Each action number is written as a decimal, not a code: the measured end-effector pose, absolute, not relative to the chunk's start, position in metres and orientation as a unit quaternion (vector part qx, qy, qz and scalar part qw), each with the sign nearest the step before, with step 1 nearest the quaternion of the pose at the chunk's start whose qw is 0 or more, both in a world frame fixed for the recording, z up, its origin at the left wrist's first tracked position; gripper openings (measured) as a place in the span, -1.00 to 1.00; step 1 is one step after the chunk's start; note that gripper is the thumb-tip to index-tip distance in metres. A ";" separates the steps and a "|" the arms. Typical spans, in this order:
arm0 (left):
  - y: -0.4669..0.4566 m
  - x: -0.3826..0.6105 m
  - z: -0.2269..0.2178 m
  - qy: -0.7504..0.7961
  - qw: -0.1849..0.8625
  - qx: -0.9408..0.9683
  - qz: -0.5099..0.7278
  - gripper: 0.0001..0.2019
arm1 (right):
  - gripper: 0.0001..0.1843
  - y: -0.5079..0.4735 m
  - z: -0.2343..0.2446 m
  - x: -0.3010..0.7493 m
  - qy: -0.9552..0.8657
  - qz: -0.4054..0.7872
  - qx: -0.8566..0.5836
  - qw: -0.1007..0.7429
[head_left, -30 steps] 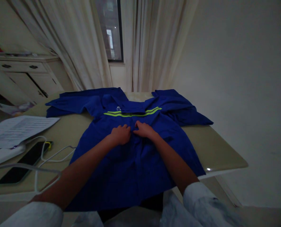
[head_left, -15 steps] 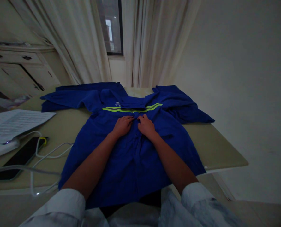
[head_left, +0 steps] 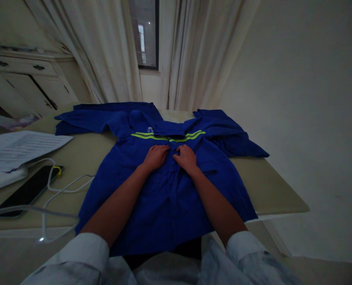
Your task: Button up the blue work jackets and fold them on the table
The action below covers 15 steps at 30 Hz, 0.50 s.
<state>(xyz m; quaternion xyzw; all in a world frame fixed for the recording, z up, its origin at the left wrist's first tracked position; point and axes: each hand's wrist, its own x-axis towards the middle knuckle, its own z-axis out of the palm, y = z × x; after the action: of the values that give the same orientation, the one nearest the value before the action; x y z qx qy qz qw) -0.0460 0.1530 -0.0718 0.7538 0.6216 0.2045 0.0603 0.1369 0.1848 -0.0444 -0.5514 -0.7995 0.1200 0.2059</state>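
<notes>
Left hand, right hand, apparently palm-down

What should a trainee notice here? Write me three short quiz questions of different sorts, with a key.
1. True or false: the left hand and the right hand both rest on the blue shirt.
2. Which lies right by the phone on the table? A: a white cable. B: scissors. C: a mug.
3. Fill in: the shirt's chest stripes are ___ in colour.
Key: 1 true; 2 A; 3 yellow-green.
</notes>
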 end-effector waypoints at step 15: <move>0.158 -0.019 -0.047 0.648 0.027 0.744 0.158 -0.68 | -0.84 0.197 -0.055 0.139 -0.786 0.146 -0.544 0.254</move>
<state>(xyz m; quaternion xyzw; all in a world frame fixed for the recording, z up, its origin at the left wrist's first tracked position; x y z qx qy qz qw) -0.0191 0.1578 -0.0465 0.7445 0.6482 0.1577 0.0274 0.1393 0.1966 -0.0552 -0.5441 -0.7861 0.1464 0.2540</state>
